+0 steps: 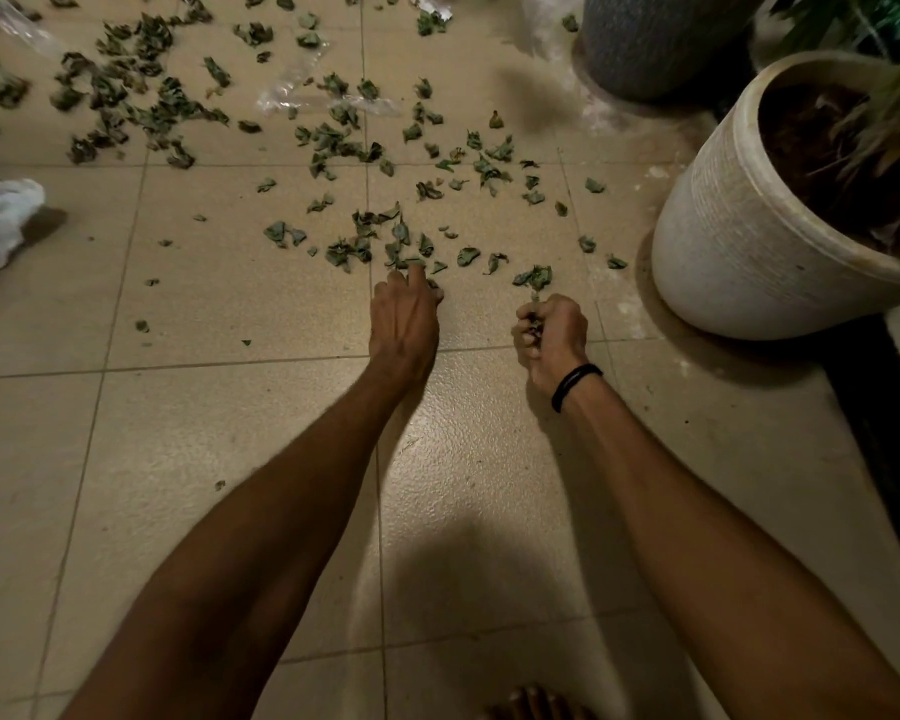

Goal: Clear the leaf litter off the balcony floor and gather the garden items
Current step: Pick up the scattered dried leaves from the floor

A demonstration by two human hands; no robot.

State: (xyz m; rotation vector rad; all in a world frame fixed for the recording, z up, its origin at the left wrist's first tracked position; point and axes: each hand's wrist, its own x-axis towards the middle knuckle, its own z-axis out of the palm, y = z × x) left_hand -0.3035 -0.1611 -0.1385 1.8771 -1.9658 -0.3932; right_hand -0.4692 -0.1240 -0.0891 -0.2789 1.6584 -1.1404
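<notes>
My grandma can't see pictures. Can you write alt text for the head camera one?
A person's right hand clutches dried leaves while the left hand touches more scattered on the tiled floor, beside a white plant pot.

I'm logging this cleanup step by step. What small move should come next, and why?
Probably pinch up the dried leaves at the fingertips of the left hand: they touch that cluster, the right hand is clenched on a handful, and many more lie beyond on the tiled floor.
</notes>
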